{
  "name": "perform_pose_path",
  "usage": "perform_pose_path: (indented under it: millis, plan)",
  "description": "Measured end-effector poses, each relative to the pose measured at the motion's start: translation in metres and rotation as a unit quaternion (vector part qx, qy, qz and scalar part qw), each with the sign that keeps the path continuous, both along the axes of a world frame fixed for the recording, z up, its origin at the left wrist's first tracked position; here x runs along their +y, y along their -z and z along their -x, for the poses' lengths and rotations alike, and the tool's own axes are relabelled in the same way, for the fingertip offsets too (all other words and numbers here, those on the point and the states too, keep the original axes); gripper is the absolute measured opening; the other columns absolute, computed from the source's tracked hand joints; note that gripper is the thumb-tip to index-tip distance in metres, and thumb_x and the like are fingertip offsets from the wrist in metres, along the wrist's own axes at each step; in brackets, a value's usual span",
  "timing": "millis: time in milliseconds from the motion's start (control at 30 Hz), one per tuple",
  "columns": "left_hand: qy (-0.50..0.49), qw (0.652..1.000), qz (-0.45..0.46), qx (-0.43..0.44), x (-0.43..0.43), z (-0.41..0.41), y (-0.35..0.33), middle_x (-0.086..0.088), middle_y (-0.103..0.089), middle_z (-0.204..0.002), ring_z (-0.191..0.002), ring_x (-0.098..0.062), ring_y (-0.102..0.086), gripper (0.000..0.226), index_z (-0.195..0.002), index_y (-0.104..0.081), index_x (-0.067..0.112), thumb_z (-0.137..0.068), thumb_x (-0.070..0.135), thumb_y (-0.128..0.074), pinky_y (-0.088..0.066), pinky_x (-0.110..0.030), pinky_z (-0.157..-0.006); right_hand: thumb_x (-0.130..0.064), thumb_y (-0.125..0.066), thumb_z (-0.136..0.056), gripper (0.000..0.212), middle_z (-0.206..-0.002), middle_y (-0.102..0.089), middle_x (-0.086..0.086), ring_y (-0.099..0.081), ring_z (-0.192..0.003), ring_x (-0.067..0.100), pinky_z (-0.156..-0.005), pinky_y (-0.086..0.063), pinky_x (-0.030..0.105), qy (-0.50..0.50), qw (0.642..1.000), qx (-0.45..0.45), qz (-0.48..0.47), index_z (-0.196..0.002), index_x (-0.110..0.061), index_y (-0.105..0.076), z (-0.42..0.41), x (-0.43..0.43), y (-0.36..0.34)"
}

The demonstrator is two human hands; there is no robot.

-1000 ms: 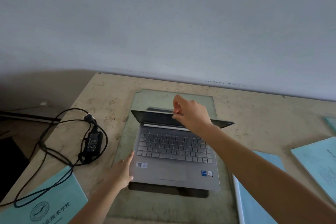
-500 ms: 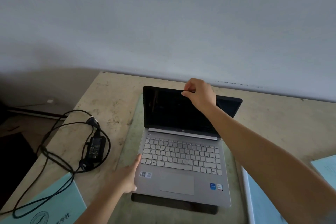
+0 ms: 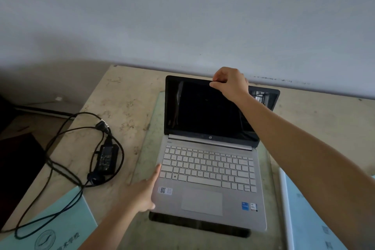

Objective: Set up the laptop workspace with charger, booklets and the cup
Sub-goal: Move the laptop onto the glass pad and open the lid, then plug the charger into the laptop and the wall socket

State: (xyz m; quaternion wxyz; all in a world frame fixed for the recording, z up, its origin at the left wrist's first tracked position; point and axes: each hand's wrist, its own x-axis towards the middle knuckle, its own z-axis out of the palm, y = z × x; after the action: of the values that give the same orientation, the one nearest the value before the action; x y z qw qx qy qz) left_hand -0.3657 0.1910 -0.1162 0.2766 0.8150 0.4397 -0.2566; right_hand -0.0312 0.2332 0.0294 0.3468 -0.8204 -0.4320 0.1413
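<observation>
Lid up now: a second ago the silver laptop with the black screen (image 3: 209, 160) was barely cracked open, half a second ago near upright, and here we see the display tilted back past vertical, screen dark. It sits on a greenish glass sheet (image 3: 146, 148) at the centre of the beige stone desk (image 3: 121, 95).

Right hand (image 3: 230, 83) at 12 o'clock pinches the top bezel, thumb in front, fingers curled over the back edge. Left hand (image 3: 142, 191) at 7 o'clock of the laptop lies flat against the base's left front corner, fingers together, thumb along the keyboard edge, bracing it.

We judge the opening step essentially finished; both hands can let go.

Black charger brick with looped cable (image 3: 106, 157) lies at 9 o'clock, well apart from the laptop, not plugged into it as far as we can tell. Pale blue booklet with a round logo (image 3: 58, 227) at 8 o'clock, cable draped over it; another light blue booklet (image 3: 316, 219) at 4 o'clock, just beside the glass. No cup in view. Charger, booklets and cup all remain to be placed.
</observation>
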Motion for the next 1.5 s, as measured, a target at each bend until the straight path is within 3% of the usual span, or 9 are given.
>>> perform_pose_path:
  millis: [200, 467, 700, 800, 933, 1067, 1167, 1300, 1500]
  plan:
    - [0.005, 1.000, 0.000, 0.012, 0.003, 0.000, 0.000, -0.007, -0.066, -0.090, -0.060, -0.013, -0.055, 0.119, -0.135, 0.034, 0.043, -0.079, 0.019, -0.068, -0.056, -0.030, -0.066, -0.029, -0.074, -0.076, 0.013, -0.087, -0.071, -0.011, -0.065, -0.093, 0.013, -0.097, -0.034, 0.037, -0.004, 1.000, 0.002, 0.015, -0.085, -0.026, -0.066, -0.006, 0.009, 0.005]
    - [0.000, 1.000, -0.004, 0.018, 0.003, -0.001, 0.001, 0.001, -0.058, -0.072, -0.049, -0.006, -0.048, 0.121, -0.135, 0.033, 0.046, -0.077, 0.022, -0.071, -0.046, -0.021, -0.050, -0.032, -0.071, -0.077, 0.012, -0.090, -0.069, -0.013, -0.063, -0.091, 0.011, -0.088, -0.030, 0.030, -0.008, 1.000, -0.024, 0.008, -0.086, -0.027, -0.064, -0.005, 0.006, 0.008]
    - [-0.023, 1.000, -0.010, 0.007, 0.002, 0.001, -0.002, 0.004, -0.056, -0.069, -0.048, -0.006, -0.049, 0.120, -0.137, 0.025, 0.049, -0.075, 0.020, -0.073, -0.043, -0.021, -0.046, -0.028, -0.064, -0.083, 0.027, -0.111, -0.068, -0.009, -0.060, -0.107, 0.018, -0.103, -0.026, 0.035, -0.054, 0.992, -0.101, 0.044, -0.109, -0.024, -0.062, 0.002, -0.010, 0.005]
    - [-0.035, 0.999, -0.023, -0.015, -0.004, 0.004, -0.003, 0.002, -0.060, -0.079, -0.050, -0.007, -0.050, 0.114, -0.140, 0.019, 0.048, -0.077, 0.019, -0.071, -0.045, -0.022, -0.048, -0.024, -0.062, -0.084, 0.043, -0.132, -0.058, -0.004, -0.049, -0.125, 0.021, -0.111, -0.025, 0.044, -0.066, 0.985, -0.152, 0.040, -0.126, -0.024, -0.053, 0.012, -0.022, 0.005]
    - [-0.043, 0.992, -0.095, -0.069, -0.019, 0.016, -0.002, 0.000, -0.057, -0.109, -0.079, -0.012, -0.061, 0.091, -0.147, 0.002, 0.042, -0.085, 0.027, -0.062, -0.053, -0.027, -0.071, -0.020, -0.063, -0.084, 0.046, -0.136, -0.053, -0.003, -0.042, -0.132, 0.021, -0.114, -0.027, 0.047, -0.075, 0.981, -0.176, -0.022, -0.128, -0.025, -0.050, 0.051, -0.038, 0.009]
    - [-0.093, 0.977, -0.116, -0.153, -0.042, 0.035, 0.008, 0.000, -0.046, -0.139, -0.091, -0.011, -0.060, 0.068, -0.147, -0.016, 0.040, -0.091, 0.030, -0.053, -0.047, -0.019, -0.069, -0.019, -0.063, -0.087, 0.037, -0.132, -0.057, -0.006, -0.048, -0.126, 0.015, -0.104, -0.039, 0.035, -0.131, 0.985, -0.108, -0.030, -0.123, -0.026, -0.057, 0.108, -0.053, 0.024]
    - [-0.113, 0.962, -0.123, -0.216, -0.053, 0.053, 0.008, 0.009, -0.055, -0.128, -0.094, -0.007, -0.060, 0.056, -0.142, -0.032, 0.038, -0.090, 0.035, -0.052, -0.052, -0.023, -0.077, -0.020, -0.062, -0.088, 0.031, -0.128, -0.059, -0.009, -0.059, -0.111, 0.011, -0.086, -0.047, 0.023, -0.179, 0.983, -0.044, 0.012, -0.117, -0.029, -0.059, 0.156, -0.065, 0.046]
    - [-0.162, 0.938, -0.126, -0.281, -0.052, 0.095, 0.001, 0.012, -0.059, -0.115, -0.101, -0.004, -0.058, 0.051, -0.138, -0.040, 0.033, -0.089, 0.034, -0.055, -0.045, -0.018, -0.086, -0.023, -0.060, -0.088, 0.031, -0.124, -0.060, -0.008, -0.058, -0.109, 0.011, -0.090, -0.050, 0.034, -0.275, 0.954, -0.043, 0.112, -0.116, -0.035, -0.059, 0.219, -0.080, 0.086]
    - [-0.260, 0.890, -0.186, -0.326, -0.041, 0.174, -0.009, 0.008, -0.059, -0.124, -0.114, -0.007, -0.055, 0.049, -0.134, -0.047, 0.026, -0.087, 0.022, -0.057, -0.039, -0.019, -0.089, -0.025, -0.063, -0.086, 0.038, -0.120, -0.063, -0.009, -0.059, -0.105, 0.007, -0.089, -0.050, 0.029, -0.318, 0.934, -0.017, 0.160, -0.122, -0.036, -0.058, 0.290, -0.074, 0.120]
